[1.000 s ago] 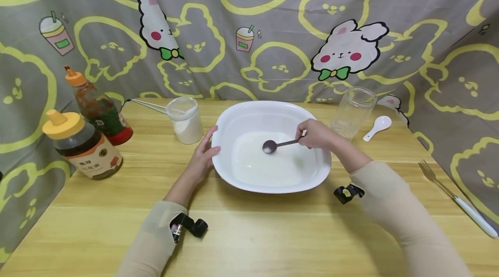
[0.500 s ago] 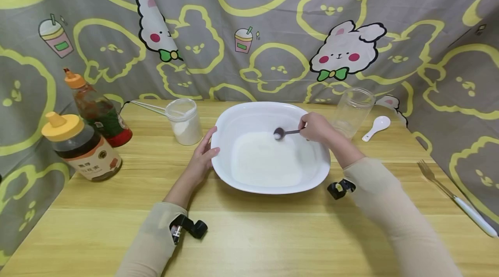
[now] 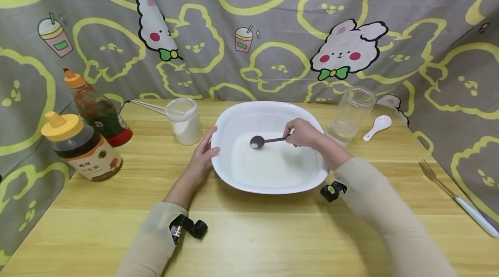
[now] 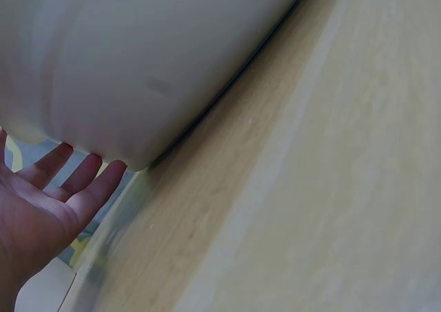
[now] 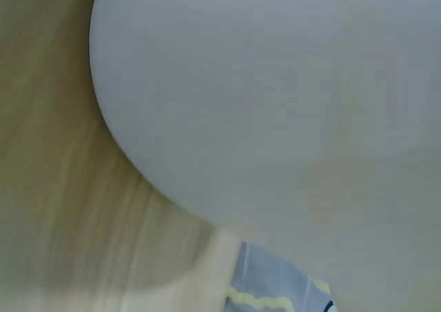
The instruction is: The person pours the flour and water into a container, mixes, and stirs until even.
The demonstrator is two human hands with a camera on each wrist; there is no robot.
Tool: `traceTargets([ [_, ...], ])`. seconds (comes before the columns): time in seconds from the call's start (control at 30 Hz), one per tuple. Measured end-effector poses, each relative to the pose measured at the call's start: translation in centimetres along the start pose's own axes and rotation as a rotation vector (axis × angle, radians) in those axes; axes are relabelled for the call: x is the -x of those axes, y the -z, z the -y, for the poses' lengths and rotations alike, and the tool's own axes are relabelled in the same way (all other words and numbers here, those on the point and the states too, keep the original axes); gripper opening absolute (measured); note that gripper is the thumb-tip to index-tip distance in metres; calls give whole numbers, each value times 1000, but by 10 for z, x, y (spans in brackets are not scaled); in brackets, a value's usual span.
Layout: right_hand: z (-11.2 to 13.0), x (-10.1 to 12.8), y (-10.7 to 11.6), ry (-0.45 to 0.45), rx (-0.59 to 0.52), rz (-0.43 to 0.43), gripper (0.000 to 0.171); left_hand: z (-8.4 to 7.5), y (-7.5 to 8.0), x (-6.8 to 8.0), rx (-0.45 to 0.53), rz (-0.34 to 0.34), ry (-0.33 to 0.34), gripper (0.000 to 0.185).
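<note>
A white oval basin (image 3: pixel 270 189) stands mid-table with white, milky-looking contents in its bottom. My right hand (image 3: pixel 306 133) reaches over its right side and pinches the handle of a dark spoon (image 3: pixel 257 141). Some white shows in the spoon's round bowl, which hangs over the basin's middle; whether it touches the contents I cannot tell. On the left, my left hand (image 3: pixel 202 155) rests against the basin's outer wall, fingers (image 4: pixel 96 190) spread and fairly straight, thumb near the rim. The right wrist view shows the basin (image 5: pixel 241 85) but neither the right hand nor the spoon.
Left of the basin are a jar of white powder (image 3: pixel 188 129), a yellow-lidded honey bottle (image 3: pixel 87 149) and an orange-capped sauce bottle (image 3: pixel 103 114). To the right are a clear glass jar (image 3: pixel 351 114), a white spoon (image 3: pixel 377 128) and a fork (image 3: pixel 454 194). A patterned curtain (image 3: pixel 273 12) hangs behind.
The dark spoon in my right hand first went right and slightly up, then swung left across the basin to its present place. My left hand and the basin have stayed put.
</note>
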State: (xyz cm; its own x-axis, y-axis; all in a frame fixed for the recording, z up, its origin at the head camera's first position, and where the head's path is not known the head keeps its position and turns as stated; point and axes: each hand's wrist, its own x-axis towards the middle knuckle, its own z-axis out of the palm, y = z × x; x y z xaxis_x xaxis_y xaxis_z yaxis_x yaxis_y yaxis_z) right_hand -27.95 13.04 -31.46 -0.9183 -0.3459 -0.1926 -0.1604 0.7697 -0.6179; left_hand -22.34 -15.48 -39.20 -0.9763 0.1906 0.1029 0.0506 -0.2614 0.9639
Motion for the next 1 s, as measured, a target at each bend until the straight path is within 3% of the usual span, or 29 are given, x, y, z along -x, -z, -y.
traceTargets([
  [0.23, -11, 10, 18, 58, 231, -149, 10, 2, 1, -1, 3, -1, -2, 63],
  [0.33, -18, 18, 27, 64, 321, -167, 9, 2, 1, -1, 0, 4, 3, 62],
  [0.5, -17, 34, 43, 80, 376, -55, 10, 2, 2, -1, -4, 3, 4, 62],
  [0.73, -20, 51, 60, 94, 199, 206, 11, 2, 3, -2, -10, 8, 6, 62],
  [0.87, -24, 53, 56, 121, 140, 320, 12, 2, 4, -2, -11, 8, 6, 62],
  [1.0, -20, 45, 37, 144, 59, 348, 9, 2, 3, -3, -10, 6, 10, 62],
])
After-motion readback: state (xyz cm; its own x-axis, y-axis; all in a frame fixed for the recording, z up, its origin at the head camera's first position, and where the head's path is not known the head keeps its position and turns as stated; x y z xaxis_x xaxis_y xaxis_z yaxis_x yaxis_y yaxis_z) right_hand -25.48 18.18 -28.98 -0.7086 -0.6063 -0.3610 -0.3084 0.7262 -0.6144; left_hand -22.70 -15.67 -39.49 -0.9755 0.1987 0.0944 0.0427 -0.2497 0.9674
